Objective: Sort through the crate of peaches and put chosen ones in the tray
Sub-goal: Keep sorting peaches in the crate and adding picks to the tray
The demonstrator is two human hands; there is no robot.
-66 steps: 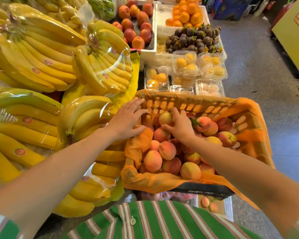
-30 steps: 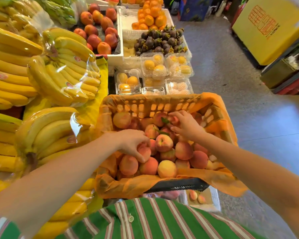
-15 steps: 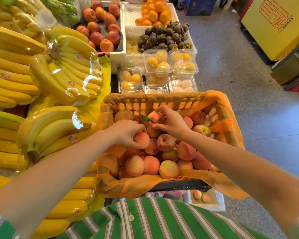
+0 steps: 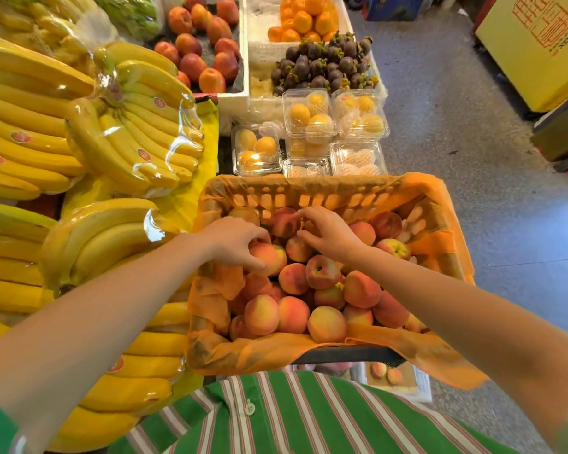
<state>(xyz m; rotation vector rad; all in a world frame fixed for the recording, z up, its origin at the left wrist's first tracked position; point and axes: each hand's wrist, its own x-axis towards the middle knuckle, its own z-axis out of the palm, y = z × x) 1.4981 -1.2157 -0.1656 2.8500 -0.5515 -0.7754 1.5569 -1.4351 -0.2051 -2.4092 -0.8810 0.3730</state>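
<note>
A crate (image 4: 309, 191) lined with orange paper (image 4: 440, 355) holds several peaches in front of me. My left hand (image 4: 233, 240) curls round one peach (image 4: 271, 257) on the left of the pile, thumb under it and fingers on top. My right hand (image 4: 330, 235) lies spread over the peaches at the back, fingertips touching a reddish peach (image 4: 284, 221), with nothing held. Under the crate's near right corner a white tray (image 4: 422, 389) shows, with two small peaches (image 4: 386, 373) in it; most of the tray is hidden.
Wrapped banana bunches (image 4: 128, 136) crowd the left side right up to the crate. Clear clamshell boxes (image 4: 309, 126) of yellow fruit stand just behind it, then mangosteens (image 4: 322, 67) and oranges (image 4: 305, 18). Grey floor (image 4: 505, 224) lies to the right.
My left hand has closed round a peach on the left of the pile. My right hand has shifted left across the back peaches. The view has tilted slightly.
</note>
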